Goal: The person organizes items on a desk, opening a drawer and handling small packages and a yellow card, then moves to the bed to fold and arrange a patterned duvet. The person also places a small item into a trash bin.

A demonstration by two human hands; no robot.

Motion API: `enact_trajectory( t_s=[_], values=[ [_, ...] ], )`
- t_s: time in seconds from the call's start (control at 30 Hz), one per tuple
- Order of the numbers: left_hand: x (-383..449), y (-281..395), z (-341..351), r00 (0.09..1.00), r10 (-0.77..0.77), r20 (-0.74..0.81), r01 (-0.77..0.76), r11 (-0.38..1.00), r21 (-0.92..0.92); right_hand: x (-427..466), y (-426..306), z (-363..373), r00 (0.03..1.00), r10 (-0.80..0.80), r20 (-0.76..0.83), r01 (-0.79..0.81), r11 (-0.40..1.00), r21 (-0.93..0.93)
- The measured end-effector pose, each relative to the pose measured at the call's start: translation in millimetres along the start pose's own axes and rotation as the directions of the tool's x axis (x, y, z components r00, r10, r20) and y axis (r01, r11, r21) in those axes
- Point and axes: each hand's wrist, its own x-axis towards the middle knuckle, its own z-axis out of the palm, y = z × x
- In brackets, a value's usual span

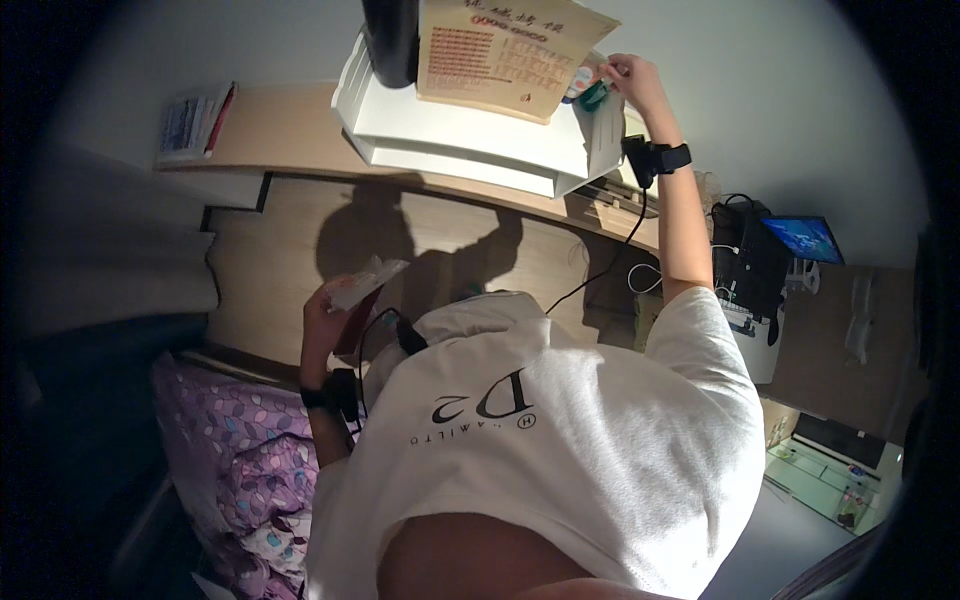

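My left hand (330, 315) is low at the left, closed around a crinkled clear plastic packet (367, 285) with a dark red flat item (356, 326) against it. My right hand (630, 79) reaches up to the right end of a white shelf unit (457, 139). Its fingers pinch the edge of a small colourful packet (583, 79), beside a green item (594, 97) whose kind I cannot tell. A brown paper bag (487, 67) bearing print stands on the white unit, left of the packet, next to a black cylindrical object (394, 45).
The white unit stands on a wooden shelf (285, 127) with upright books (199, 124) at its left end. Black straps with cabled devices sit on both wrists. One cable (600, 274) hangs by my right arm. A bed with purple bedding (247, 420) is lower left; a lit screen (806, 238) is right.
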Motion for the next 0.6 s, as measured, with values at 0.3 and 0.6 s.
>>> enact_trajectory(
  t_s=[0.3, 0.6],
  values=[
    [-11.2, -29.2, -16.3, 0.999, 0.022, -0.043, -0.026, 0.996, -0.086, -114.4, -88.1, -65.2, 0.965, 0.1, -0.244, -0.043, 0.973, 0.229],
    [-34.6, -42.6, -35.0, 0.998, -0.049, -0.042, 0.046, 0.996, -0.082, -178.9, -166.7, 70.8, 1.0, -0.031, -0.004, 0.031, 0.945, 0.327]
  ],
)
